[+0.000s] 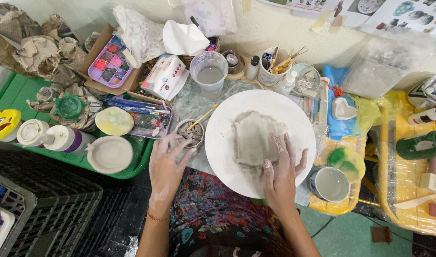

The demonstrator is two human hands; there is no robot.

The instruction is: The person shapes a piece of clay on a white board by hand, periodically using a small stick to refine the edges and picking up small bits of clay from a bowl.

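Observation:
A flat slab of grey clay (pixel 252 135) lies on a round white board (pixel 227 143) in the middle of the work surface. My right hand (pixel 281 171) rests flat on the slab's right lower edge, fingers spread and smeared with clay. My left hand (pixel 166 164) hovers open left of the board, its fingertips over a small bowl of grey slip (pixel 191 133) with a wooden-handled brush (pixel 203 116) standing in it. Neither hand holds anything.
Behind the board stand a plastic cup of cloudy water (pixel 209 72) and a tool cup (pixel 273 70). A green tray (pixel 137 157) at left carries small clay dishes, bottles and a paint palette. A mug (pixel 329 184) sits at right, black crates (pixel 47 204) at lower left.

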